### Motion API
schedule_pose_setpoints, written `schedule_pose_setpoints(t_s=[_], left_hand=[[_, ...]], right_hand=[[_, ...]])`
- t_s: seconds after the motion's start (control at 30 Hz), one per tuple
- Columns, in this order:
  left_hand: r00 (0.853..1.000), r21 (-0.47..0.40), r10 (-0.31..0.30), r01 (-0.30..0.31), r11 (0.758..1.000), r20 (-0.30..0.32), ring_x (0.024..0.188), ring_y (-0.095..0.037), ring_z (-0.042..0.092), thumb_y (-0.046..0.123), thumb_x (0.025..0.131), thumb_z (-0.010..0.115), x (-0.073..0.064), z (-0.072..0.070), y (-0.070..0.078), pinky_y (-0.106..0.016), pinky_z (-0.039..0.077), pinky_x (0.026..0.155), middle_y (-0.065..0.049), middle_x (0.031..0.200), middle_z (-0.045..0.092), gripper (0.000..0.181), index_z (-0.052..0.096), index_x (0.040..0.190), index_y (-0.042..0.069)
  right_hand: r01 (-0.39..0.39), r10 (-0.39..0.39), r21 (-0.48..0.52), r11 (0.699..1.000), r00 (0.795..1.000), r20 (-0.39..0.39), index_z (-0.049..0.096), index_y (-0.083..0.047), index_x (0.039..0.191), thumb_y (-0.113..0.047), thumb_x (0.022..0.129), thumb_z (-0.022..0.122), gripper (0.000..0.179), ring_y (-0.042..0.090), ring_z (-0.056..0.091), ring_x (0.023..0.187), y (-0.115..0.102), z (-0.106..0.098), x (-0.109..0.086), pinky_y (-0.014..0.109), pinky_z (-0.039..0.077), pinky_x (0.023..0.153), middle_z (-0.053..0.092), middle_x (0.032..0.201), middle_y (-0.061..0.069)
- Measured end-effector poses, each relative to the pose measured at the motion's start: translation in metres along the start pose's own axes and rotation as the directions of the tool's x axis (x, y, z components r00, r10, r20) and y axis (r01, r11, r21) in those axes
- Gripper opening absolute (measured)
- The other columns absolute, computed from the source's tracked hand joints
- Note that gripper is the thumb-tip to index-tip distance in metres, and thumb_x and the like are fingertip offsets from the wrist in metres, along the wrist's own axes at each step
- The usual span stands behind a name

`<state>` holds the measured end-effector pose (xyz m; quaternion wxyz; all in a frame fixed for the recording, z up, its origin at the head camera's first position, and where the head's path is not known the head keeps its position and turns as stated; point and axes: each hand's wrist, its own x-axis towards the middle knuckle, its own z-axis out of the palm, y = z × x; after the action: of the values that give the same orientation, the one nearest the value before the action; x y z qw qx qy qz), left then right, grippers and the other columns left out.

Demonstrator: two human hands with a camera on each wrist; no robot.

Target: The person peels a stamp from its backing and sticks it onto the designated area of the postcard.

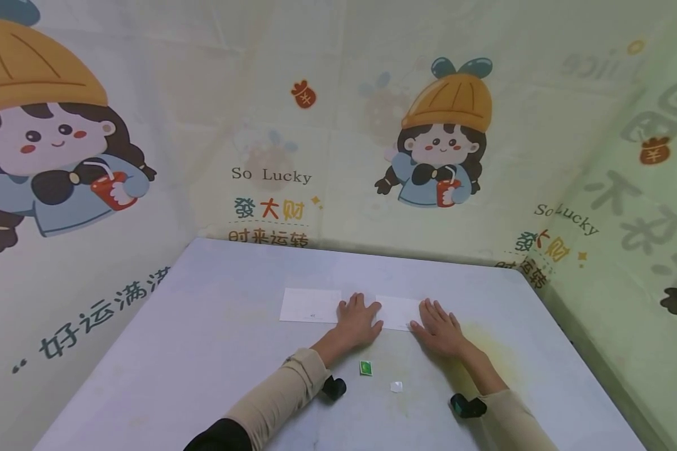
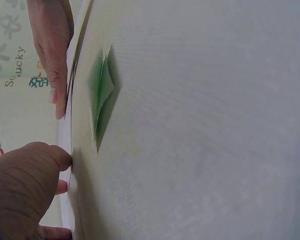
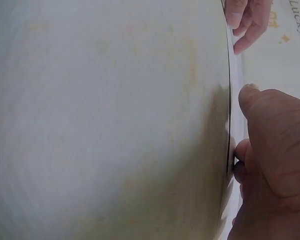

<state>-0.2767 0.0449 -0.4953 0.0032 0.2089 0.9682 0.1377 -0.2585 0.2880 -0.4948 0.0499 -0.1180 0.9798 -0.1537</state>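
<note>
Two white paper sheets lie side by side on the table, a left sheet (image 1: 310, 305) and a right sheet (image 1: 397, 311). My left hand (image 1: 358, 321) rests with spread fingers between them, its fingertips at the left sheet's right end and its thumb side by the right sheet's left end. With fingers extended, my right hand (image 1: 439, 329) touches the right end of the right sheet. Nearer to me lie a small green square piece (image 1: 366, 368) and a small white scrap (image 1: 396, 387). From the left wrist, a green folded piece (image 2: 101, 95) shows raised edges.
The white table (image 1: 175, 357) reaches back to a printed cloth wall (image 1: 344, 188) with cartoon figures and lettering. More cloth hangs at the left and right. Black wrist devices sit below both hands, one at the left wrist (image 1: 334, 388), one at the right (image 1: 467, 406).
</note>
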Motion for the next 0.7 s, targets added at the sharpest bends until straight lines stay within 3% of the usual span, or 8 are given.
schedule_pose_setpoints(t_s=[0.5, 0.6, 0.7], left_hand=[[1.000, 0.001, -0.011, 0.011, 1.000, 0.009, 0.144, -0.036, 0.037, 0.042, 0.104, 0.055, 0.0001, -0.0021, 0.0016, -0.059, 0.033, 0.111, -0.019, 0.150, 0.043, 0.050, 0.052, 0.149, 0.023], [1.000, -0.012, -0.010, 0.010, 1.000, 0.006, 0.145, -0.036, 0.036, 0.042, 0.104, 0.055, -0.0009, -0.0006, 0.0008, -0.060, 0.032, 0.112, -0.020, 0.151, 0.043, 0.049, 0.053, 0.149, 0.022], [1.000, -0.018, -0.002, 0.002, 1.000, 0.000, 0.145, -0.037, 0.035, 0.041, 0.104, 0.055, -0.0007, 0.0014, -0.0002, -0.060, 0.032, 0.112, -0.021, 0.152, 0.042, 0.050, 0.052, 0.149, 0.022]], right_hand=[[0.004, -0.004, 0.024, 1.000, 1.000, -0.019, 0.020, 0.006, 0.159, -0.046, 0.107, 0.044, 0.077, 0.049, 0.008, 0.154, -0.0021, 0.0006, -0.0022, 0.073, 0.004, 0.116, 0.014, 0.166, 0.028], [0.024, -0.021, 0.050, 0.998, 0.998, -0.064, 0.022, 0.008, 0.158, -0.043, 0.107, 0.046, 0.075, 0.050, 0.010, 0.153, -0.0020, 0.0017, -0.0043, 0.074, 0.006, 0.115, 0.015, 0.165, 0.029], [0.087, -0.073, 0.077, 0.993, 0.981, -0.178, 0.028, 0.014, 0.153, -0.035, 0.107, 0.047, 0.069, 0.054, 0.020, 0.149, 0.0006, 0.0019, -0.0065, 0.073, 0.016, 0.113, 0.024, 0.160, 0.034]])
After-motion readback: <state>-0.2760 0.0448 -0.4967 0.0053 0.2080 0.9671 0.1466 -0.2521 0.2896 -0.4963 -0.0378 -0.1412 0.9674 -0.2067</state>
